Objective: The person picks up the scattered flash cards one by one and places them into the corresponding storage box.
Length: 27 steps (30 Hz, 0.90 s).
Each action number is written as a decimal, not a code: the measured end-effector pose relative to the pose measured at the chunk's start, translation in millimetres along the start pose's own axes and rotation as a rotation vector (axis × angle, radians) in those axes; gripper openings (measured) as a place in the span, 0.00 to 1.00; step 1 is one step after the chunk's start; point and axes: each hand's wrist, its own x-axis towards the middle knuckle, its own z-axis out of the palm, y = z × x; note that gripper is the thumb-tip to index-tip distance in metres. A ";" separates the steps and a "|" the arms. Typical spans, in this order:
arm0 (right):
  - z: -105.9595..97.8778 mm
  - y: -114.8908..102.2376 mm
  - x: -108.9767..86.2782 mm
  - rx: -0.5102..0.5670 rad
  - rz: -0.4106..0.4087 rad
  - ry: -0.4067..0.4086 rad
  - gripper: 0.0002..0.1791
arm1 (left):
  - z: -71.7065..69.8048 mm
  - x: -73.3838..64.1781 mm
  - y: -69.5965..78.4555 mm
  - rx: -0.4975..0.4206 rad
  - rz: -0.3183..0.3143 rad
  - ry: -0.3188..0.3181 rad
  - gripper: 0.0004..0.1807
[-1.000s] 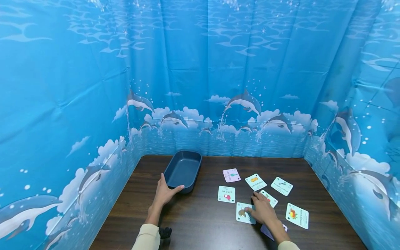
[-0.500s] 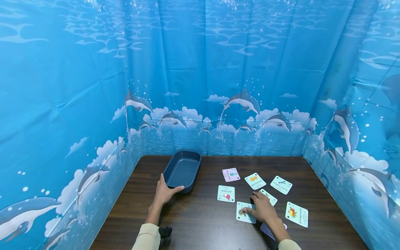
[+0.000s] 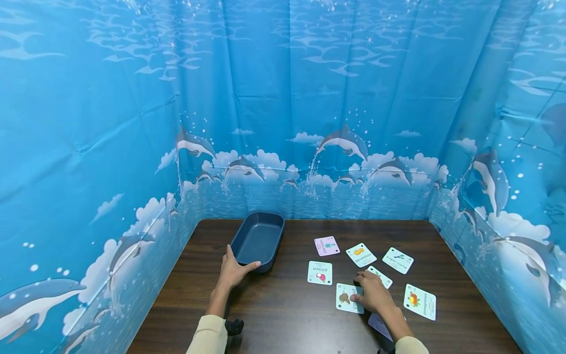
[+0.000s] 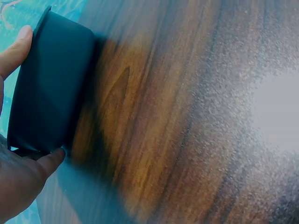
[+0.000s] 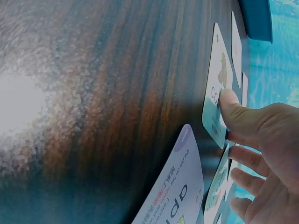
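My left hand (image 3: 234, 273) holds the near left corner of a dark blue rectangular tray (image 3: 258, 241). The thumb lies along its near end and the fingers along its left side. In the left wrist view the tray (image 4: 53, 79) shows its outer wall between thumb and fingers. My right hand (image 3: 373, 293) is over the cards, its thumb (image 5: 231, 100) touching the face of a green-white coconut card (image 3: 348, 297). The other fingers reach past that card's edge, beside a partly covered card (image 3: 381, 277). Under the right wrist lies a purple card (image 3: 379, 324).
Around the right hand lie a pitaya card (image 3: 319, 273), a raincoat card (image 3: 326, 246), a persimmon card (image 3: 361, 254), a sugar cane card (image 3: 398, 260) and a pomegranate card (image 3: 420, 301). Blue dolphin curtains (image 3: 309, 98) surround the dark wooden table (image 3: 283, 314).
My right thumb has drawn in toward the fingers, and the coconut card has shifted slightly and turned. More of the purple card shows. The left hand stays on the tray.
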 end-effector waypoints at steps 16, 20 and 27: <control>-5.5 9.3 -1.9 0.008 -0.038 -0.042 0.38 | 1.7 -1.3 -0.4 -0.022 -0.004 0.005 0.79; -6.4 8.7 -2.7 0.012 -0.051 -0.007 0.33 | 1.4 -1.3 -0.1 -0.026 -0.008 0.003 0.79; -5.9 7.1 0.1 0.025 -0.050 0.034 0.26 | 2.5 -1.4 -0.5 -0.035 -0.011 0.008 0.79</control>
